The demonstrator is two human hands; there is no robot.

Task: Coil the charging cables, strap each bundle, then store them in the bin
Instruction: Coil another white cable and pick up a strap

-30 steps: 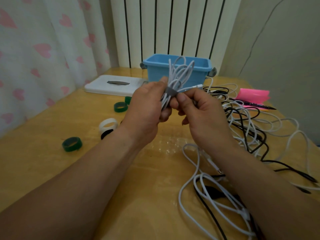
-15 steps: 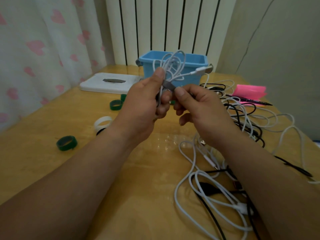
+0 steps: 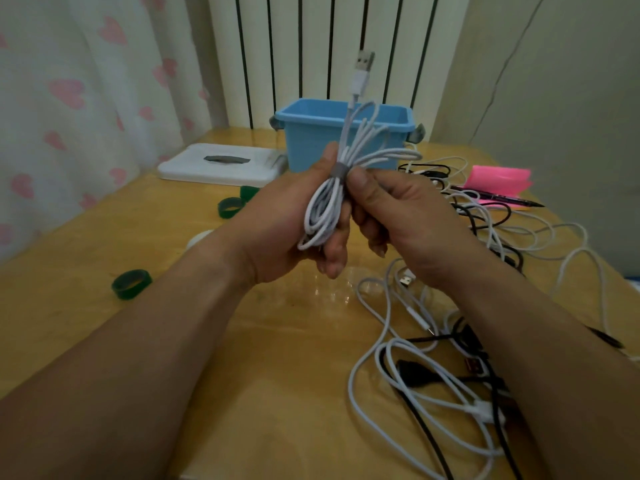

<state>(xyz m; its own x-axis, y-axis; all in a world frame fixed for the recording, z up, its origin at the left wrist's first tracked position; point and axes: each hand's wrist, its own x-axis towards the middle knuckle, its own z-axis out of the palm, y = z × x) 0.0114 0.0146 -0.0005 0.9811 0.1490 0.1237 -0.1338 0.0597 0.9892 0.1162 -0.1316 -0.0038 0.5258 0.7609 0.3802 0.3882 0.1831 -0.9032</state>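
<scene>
the light, floppy white cable bundle [image 3: 323, 216], held above the worktop [image 3: 277, 341] before the blue bin [image 3: 311, 140], looks best gripped at its grey strap [image 3: 337, 170], where fingers of the left hand [image 3: 277, 230] curl round it and the right hand [image 3: 408, 216] pinches it.

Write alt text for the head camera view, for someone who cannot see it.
The left hand grips a coiled white cable above a wooden table while the right hand pinches its grey strap. A blue bin stands behind, and loose cables lie on the right.
</scene>
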